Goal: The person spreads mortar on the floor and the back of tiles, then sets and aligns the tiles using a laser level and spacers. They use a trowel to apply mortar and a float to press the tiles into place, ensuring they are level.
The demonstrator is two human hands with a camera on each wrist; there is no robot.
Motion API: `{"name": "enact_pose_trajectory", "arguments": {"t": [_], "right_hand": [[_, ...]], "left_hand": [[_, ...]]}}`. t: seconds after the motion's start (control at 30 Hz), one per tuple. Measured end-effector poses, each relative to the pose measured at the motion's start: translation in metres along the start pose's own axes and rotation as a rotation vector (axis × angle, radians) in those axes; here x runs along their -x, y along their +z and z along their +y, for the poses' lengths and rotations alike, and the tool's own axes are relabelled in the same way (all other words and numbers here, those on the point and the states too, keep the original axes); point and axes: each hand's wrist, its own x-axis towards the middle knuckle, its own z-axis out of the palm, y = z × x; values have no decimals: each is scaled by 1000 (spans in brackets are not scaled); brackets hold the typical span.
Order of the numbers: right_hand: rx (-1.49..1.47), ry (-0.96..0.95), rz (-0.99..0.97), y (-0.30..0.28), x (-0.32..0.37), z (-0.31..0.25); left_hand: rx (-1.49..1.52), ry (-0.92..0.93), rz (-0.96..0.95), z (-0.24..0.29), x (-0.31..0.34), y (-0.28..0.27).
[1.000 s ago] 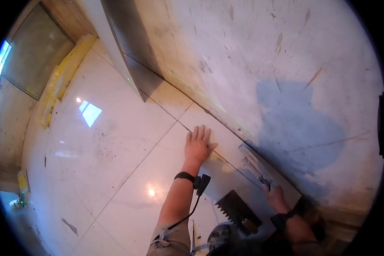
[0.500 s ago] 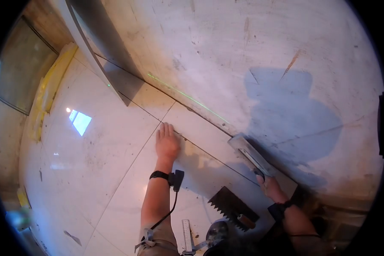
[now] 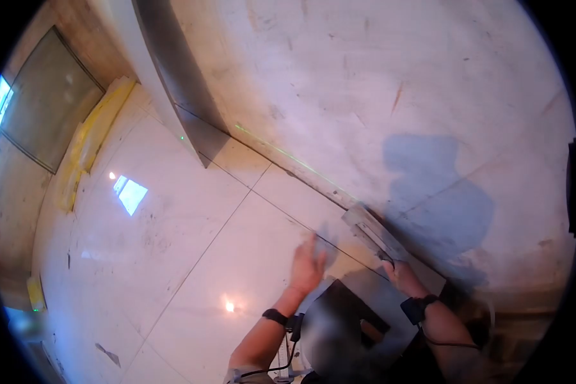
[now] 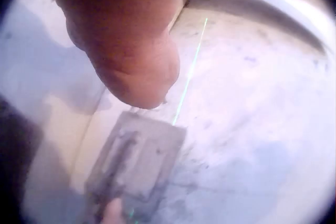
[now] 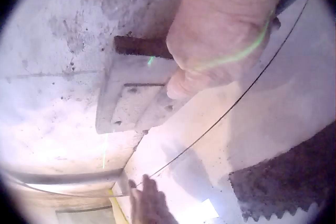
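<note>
My right hand (image 3: pixel 404 279) grips the handle of a grey rectangular float (image 3: pixel 372 232), which lies along the foot of the wall over the narrow strip of floor tile. Its flat plate and lengthwise handle also show in the left wrist view, the float (image 4: pixel 139 155) blurred there. My left hand (image 3: pixel 307 267) is over the large white tile (image 3: pixel 237 256), fingers extended and holding nothing, left of the float. Between my arms a dark notched trowel (image 3: pixel 336 298) with a wooden handle lies on the floor, its teeth plain in the right wrist view.
A green laser line (image 3: pixel 288 153) runs low along the wall (image 3: pixel 313 83). Farther off, a grey upright panel (image 3: pixel 163 77) stands on the floor near the wall. Yellow wrapping (image 3: pixel 99 137) edges the far side. A ruler (image 3: pixel 281 351) lies near my left forearm.
My left hand has lifted from the tile by the joint and come back toward me and to the right. The float, held in my right hand, stays along the wall; the head view shifted.
</note>
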Motion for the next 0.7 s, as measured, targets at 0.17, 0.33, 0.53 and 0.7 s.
{"name": "enact_pose_trajectory", "arguments": {"t": [0.17,0.33,0.53,0.7], "right_hand": [[-72,120,-81,7,-3,16],[2,-195,152,10,-2,14],[-97,-152,83,-2,0,-5],[-45,-127,89,10,-6,10]], "left_hand": [[121,121,575,48,-133,-92],[241,203,714,140,-236,-36],[-403,154,22,35,-114,-40],[-751,-178,-1,-124,-95,-61]]}}
